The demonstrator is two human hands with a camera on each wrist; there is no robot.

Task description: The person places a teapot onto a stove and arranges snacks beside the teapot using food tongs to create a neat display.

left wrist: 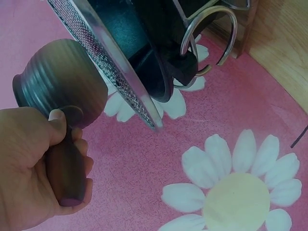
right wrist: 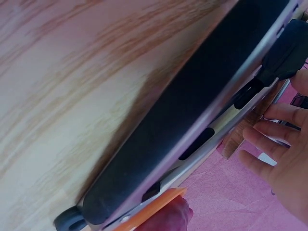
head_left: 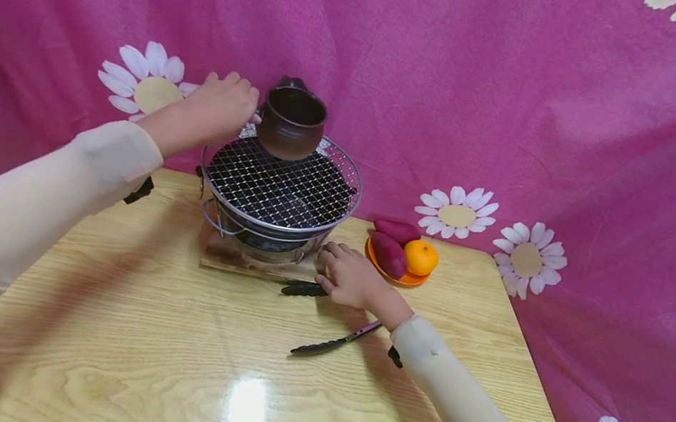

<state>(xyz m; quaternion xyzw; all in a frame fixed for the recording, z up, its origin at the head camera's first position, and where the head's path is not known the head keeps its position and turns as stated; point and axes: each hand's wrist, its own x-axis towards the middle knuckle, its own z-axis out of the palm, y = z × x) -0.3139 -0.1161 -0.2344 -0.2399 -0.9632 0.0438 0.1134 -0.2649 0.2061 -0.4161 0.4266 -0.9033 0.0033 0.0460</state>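
My left hand (head_left: 223,105) grips the side handle of a dark brown clay pot (head_left: 290,134), its thumb lying along the handle's base in the left wrist view. The pot's mouth faces up, and it overlaps the back of the round wire mesh (head_left: 279,185) on a tabletop grill (head_left: 272,239). My right hand (head_left: 350,275) is low beside the grill's right front, over a pair of tongs (head_left: 325,346) lying spread on the table. Loosely extended fingers show in the right wrist view, the thumb right at a black tong tip (right wrist: 286,53).
The grill stands on a wooden board (head_left: 239,266). To its right, an orange plate (head_left: 415,280) bears a purple sweet potato (head_left: 388,254) and an orange (head_left: 421,257); another sweet potato (head_left: 398,231) lies behind. A pink flowered cloth (head_left: 457,98) hangs behind the wooden table (head_left: 163,345).
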